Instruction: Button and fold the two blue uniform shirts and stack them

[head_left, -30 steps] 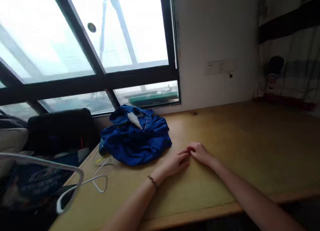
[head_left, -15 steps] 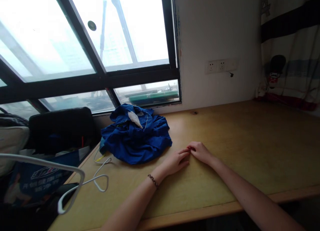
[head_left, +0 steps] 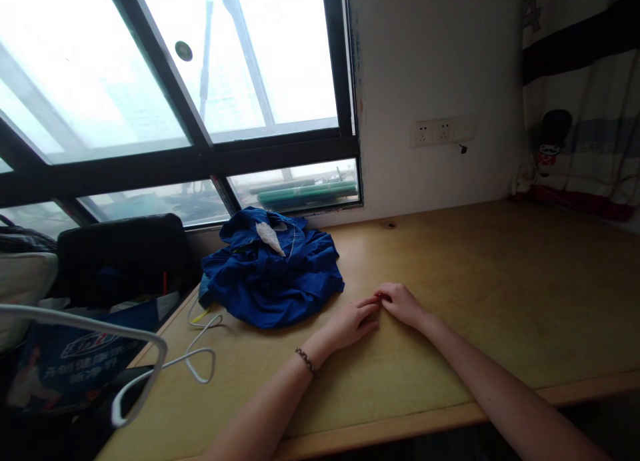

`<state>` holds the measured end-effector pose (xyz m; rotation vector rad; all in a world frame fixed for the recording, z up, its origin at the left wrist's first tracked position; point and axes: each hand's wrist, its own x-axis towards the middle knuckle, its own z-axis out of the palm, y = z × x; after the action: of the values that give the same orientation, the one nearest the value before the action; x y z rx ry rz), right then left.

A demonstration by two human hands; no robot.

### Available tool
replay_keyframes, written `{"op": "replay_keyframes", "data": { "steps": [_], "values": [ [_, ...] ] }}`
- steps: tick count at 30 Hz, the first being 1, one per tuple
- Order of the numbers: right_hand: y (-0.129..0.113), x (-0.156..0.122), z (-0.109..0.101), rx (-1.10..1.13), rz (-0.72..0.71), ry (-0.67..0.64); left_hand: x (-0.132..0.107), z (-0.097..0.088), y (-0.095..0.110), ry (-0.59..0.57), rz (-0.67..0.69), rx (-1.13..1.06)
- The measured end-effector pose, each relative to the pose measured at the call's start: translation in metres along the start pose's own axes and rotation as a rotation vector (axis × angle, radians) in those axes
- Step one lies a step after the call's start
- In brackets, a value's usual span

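My left hand [head_left: 353,322] rests on the tan table [head_left: 480,274], fingers stretched out and thumb apart; a dark beaded bracelet [head_left: 306,361] circles its wrist. Its fingertips meet those of my right hand [head_left: 399,302], whose fingers are curled in and closed. A reddish spot shows where the fingertips touch, too small to name, and whether anything is pinched there is hidden. Left of both hands lies a crumpled blue cloth [head_left: 280,294], perhaps a garment, with a white crumpled piece [head_left: 270,238] on top.
A white cable [head_left: 200,351] loops over the table's left side and past its edge. Beyond that edge are a dark bag [head_left: 125,261] and a printed blue bag [head_left: 75,361]. Wall sockets [head_left: 433,132] and a patterned curtain [head_left: 575,101] are behind the table, beside the window [head_left: 270,68].
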<state>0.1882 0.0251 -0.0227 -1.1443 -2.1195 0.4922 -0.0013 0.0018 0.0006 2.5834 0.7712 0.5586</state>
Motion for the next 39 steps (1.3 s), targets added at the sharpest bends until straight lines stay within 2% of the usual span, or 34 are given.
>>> {"op": "replay_keyframes", "data": {
  "steps": [28, 31, 34, 36, 37, 39],
  "values": [
    [-0.002, 0.000, -0.002, -0.004, 0.009, -0.018, -0.001, 0.001, 0.001, 0.014, -0.014, 0.000],
    [0.000, 0.000, -0.003, -0.009, 0.012, -0.010, -0.002, -0.007, -0.004, 0.164, -0.087, 0.083],
    [0.002, 0.001, -0.003, -0.021, 0.041, -0.010, 0.000, -0.038, -0.014, 0.491, -0.262, 0.352],
    [0.004, 0.002, -0.004, -0.030, 0.055, -0.010, 0.002, -0.067, -0.026, 0.700, -0.491, 0.601],
    [0.005, 0.002, -0.004, -0.032, 0.057, -0.008, 0.002, -0.081, -0.034, 0.765, -0.629, 0.704],
    [0.005, 0.003, -0.005, -0.034, 0.056, -0.006, 0.001, -0.104, -0.054, 0.774, -0.877, 0.814]
  ]
}}
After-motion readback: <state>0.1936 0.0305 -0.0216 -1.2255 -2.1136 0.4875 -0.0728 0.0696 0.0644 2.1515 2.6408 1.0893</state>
